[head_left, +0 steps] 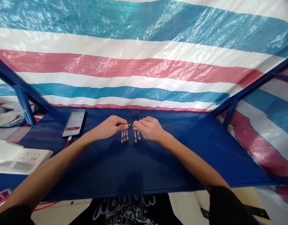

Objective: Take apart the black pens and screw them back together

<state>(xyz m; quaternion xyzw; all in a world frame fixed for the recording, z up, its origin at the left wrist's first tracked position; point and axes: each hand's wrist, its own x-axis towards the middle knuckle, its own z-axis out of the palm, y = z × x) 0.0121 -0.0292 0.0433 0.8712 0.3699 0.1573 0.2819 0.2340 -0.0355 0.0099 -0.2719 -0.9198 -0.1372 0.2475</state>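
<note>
My left hand [113, 126] and my right hand [148, 128] meet near the middle of the blue table [125, 168]. Between the fingertips of my left hand is a thin metal rod [129, 125], lying sideways. My right hand pinches a small dark piece [134, 125] at the rod's right end. Below my left fingers lie several slim grey metal parts [124, 136] side by side, pointing toward me. Two similar parts [136, 136] lie beside my right fingertips. Just beyond the hands, small dark cylinders [136, 113] stand in a row.
A phone [75, 123] with a red cable lies at the left, beyond my left forearm. A white power strip [29, 159] sits at the table's left end. Blue frame bars [247, 89] and a striped plastic sheet [139, 68] enclose the back and sides.
</note>
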